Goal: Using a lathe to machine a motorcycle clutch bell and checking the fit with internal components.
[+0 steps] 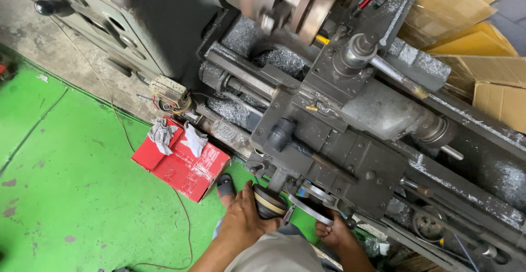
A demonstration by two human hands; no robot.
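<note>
Our left hand grips the round cream-banded knob on the lathe carriage. Our right hand grasps the handwheel just beside it.

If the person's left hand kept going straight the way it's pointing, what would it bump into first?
The left hand already rests against a dark knob with a cream band. Pushed further up and right, it would probably meet the grey lathe carriage behind it, though depth is hard to judge.

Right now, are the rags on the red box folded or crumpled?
Crumpled: two rags lie bunched in loose heaps on the red box, none folded flat.
</note>
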